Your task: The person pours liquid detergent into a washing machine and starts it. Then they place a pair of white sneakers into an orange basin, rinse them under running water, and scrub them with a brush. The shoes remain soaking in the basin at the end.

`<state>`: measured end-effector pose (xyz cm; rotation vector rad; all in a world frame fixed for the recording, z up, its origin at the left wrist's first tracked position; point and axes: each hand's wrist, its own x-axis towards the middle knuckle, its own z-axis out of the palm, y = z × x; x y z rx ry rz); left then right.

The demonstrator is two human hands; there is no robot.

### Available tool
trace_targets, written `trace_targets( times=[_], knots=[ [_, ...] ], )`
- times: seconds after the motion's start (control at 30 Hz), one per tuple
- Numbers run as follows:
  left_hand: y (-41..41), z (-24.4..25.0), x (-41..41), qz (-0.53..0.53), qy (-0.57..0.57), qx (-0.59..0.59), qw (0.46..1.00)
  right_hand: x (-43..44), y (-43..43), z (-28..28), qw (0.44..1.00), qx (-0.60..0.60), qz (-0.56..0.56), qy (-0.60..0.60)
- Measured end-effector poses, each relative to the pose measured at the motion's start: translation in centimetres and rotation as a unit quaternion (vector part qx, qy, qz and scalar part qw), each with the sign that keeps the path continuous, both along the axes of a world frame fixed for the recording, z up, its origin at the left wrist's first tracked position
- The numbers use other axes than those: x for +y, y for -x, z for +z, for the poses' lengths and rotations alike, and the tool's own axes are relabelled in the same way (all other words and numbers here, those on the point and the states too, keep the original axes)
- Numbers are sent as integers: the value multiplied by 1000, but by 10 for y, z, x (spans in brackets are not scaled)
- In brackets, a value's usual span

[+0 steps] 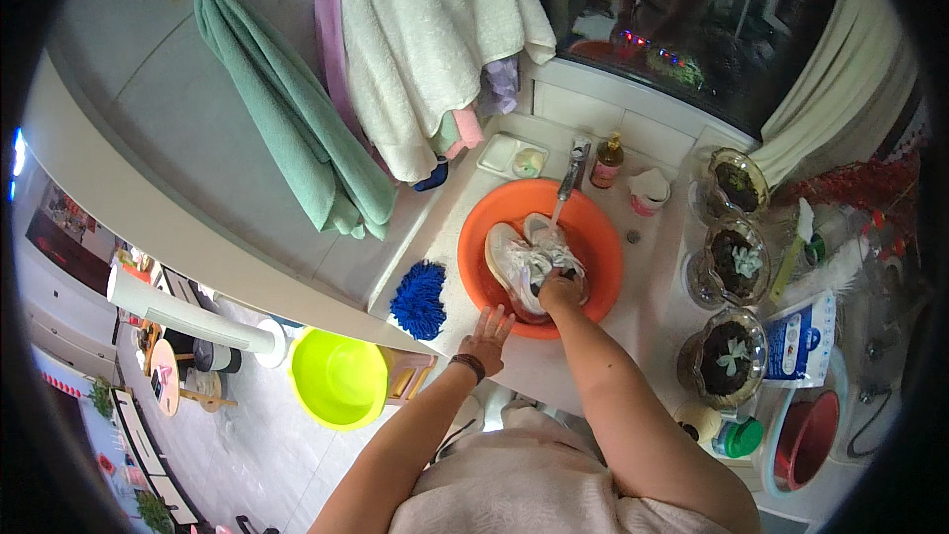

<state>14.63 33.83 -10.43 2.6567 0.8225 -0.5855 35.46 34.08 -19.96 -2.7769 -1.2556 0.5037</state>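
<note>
A pair of white lace-up sneakers (508,258) lies in an orange plastic basin (470,208), toes towards the tap. Water runs from the metal tap (571,172) onto the right-hand shoe. My right hand (560,292) grips that shoe at its opening, with the fingers partly hidden inside. Bare and with fingers spread, my left hand (487,339) is at the basin's near left edge, over the counter's front. It holds nothing; whether it touches the rim I cannot tell.
A blue chenille wash mitt (420,300) lies left of the basin. Behind stand a soap dish (511,156), a pump bottle (607,162) and a paper-lined cup (649,191). Potted succulents (734,265) line the right. Towels (296,115) hang at left; a lime-green tub (339,378) stands below.
</note>
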Motion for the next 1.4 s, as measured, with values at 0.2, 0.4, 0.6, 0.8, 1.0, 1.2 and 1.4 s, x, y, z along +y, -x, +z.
trace_targets(
  times=[0.2, 0.4, 0.6, 0.8, 1.0, 1.2, 1.4],
  knots=[
    [-3, 1, -2, -5, -1, 1, 1000, 23, -21, -29, 995, 70, -58, 32],
    [2, 9, 7, 5, 31, 26, 999, 14, -32, -3, 984, 98, 71, -132],
    [-13, 3, 1, -15, 27, 5, 999, 19, -70, -38, 913, 319, 13, -256],
    [2, 1, 4, 5, 21, 16, 1000, 17, -40, 25, 687, 673, -148, -231],
    [-1, 3, 5, 12, 35, 10, 999, 5, -25, 24, 515, 764, -331, -205],
    [4, 10, 8, 19, 53, 14, 998, -3, -18, -21, 457, 786, -354, -218],
    [-3, 7, 8, 19, 55, 8, 998, -7, -53, -42, 561, 528, -513, -378]
  ],
)
